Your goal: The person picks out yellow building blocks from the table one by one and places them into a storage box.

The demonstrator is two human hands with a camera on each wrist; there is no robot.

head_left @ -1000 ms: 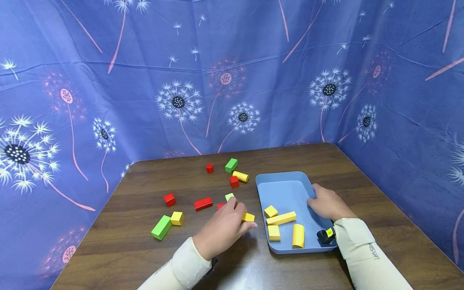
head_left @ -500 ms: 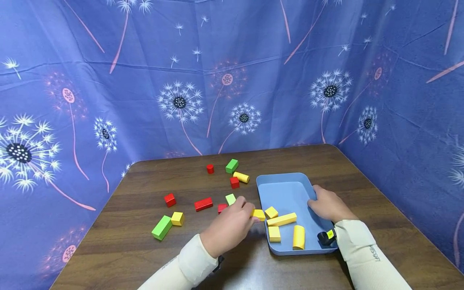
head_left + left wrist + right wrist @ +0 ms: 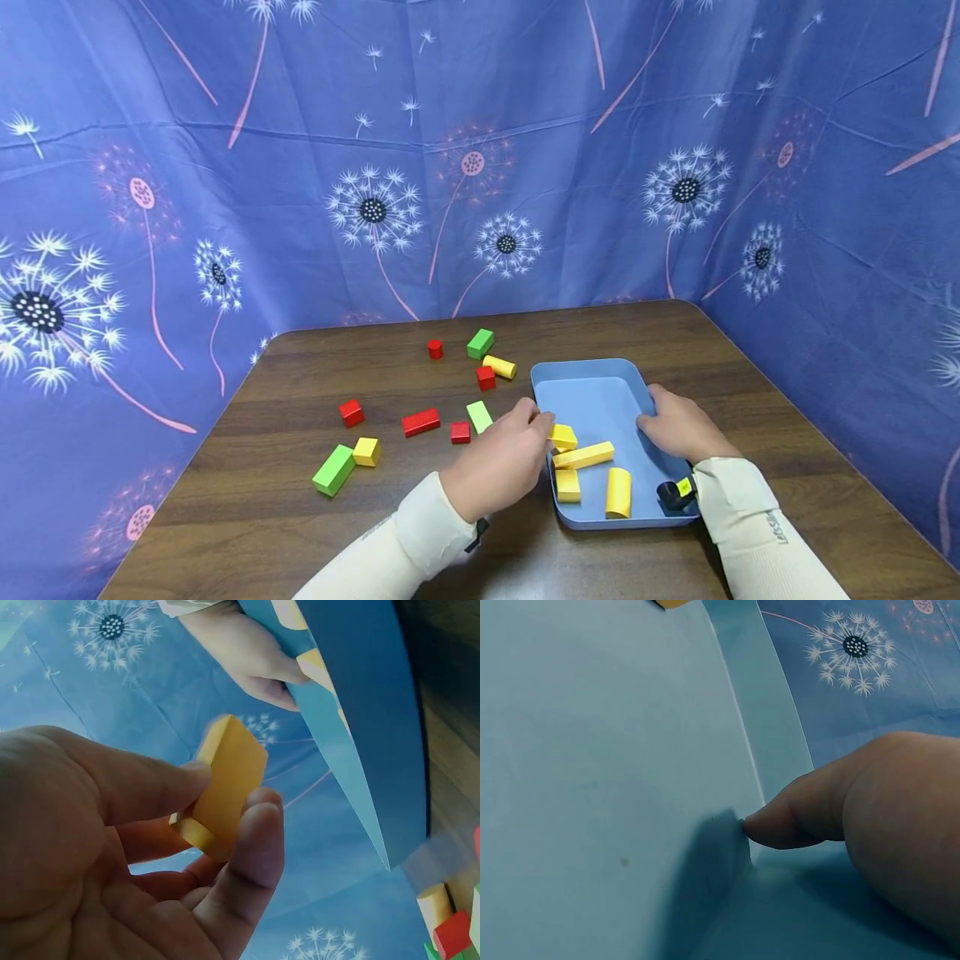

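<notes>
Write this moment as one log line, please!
left hand: pinches yellow block | right hand: holds blue tray | more yellow blocks: in tray | red blocks: on table

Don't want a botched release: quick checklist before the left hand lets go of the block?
1. Left hand has the yellow block pinched: ok, between thumb and fingers.
2. Right hand grips the blue tray: ok, thumb inside the right wall.
3. Space right around the release point free: not ok, the long yellow bar and other yellow pieces crowd that side.
4. Bare room elsewhere in the blue tray: ok, toward its far end.
5. Yellow block clear of the pieces below: cannot tell, the head view overlaps them.
</notes>
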